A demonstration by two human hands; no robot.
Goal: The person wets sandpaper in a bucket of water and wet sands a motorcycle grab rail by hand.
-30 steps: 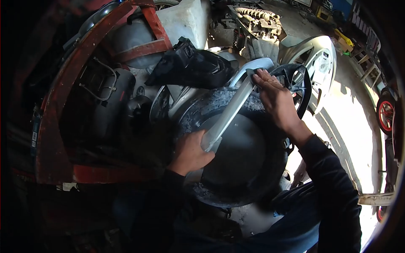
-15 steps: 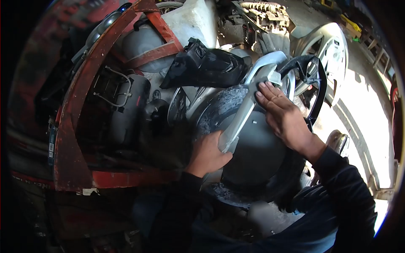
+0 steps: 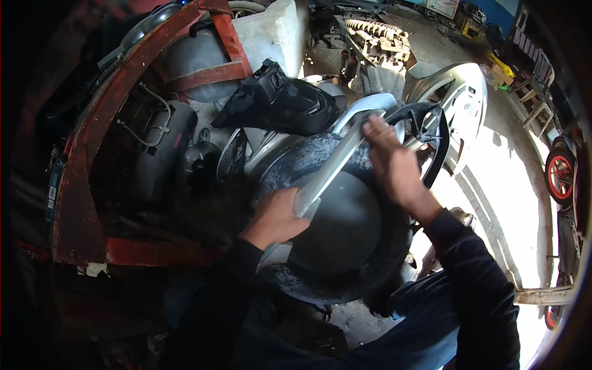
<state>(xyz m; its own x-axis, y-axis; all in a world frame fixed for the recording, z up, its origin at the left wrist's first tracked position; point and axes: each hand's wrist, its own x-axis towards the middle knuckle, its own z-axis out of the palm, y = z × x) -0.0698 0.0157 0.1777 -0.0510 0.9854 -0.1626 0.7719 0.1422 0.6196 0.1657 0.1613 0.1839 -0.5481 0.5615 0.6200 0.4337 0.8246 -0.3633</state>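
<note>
My left hand (image 3: 277,217) is closed around the lower end of a long silver-grey plastic motorcycle trim piece (image 3: 330,169), which slants up to the right. At its upper end is my right hand (image 3: 394,163), smeared by motion, its fingers together and pressed against the piece. A small dark patch shows by those fingertips, too blurred to name. Beneath the trim piece lies a large round black tub or tyre-like ring (image 3: 290,285), scuffed whitish on its rim, with a dark grey middle.
A rusty red metal frame (image 3: 80,203) stands on the left, around a grey cylinder (image 3: 166,154). Behind lie a black plastic fairing (image 3: 277,102) and a coil spring shock (image 3: 376,29). Further right are a white panel (image 3: 459,86) and a red-rimmed wheel (image 3: 560,174).
The view has shifted to the right, so things sit further left. My right hand has blurred with motion near the trim piece's upper end; my left hand keeps its hold.
</note>
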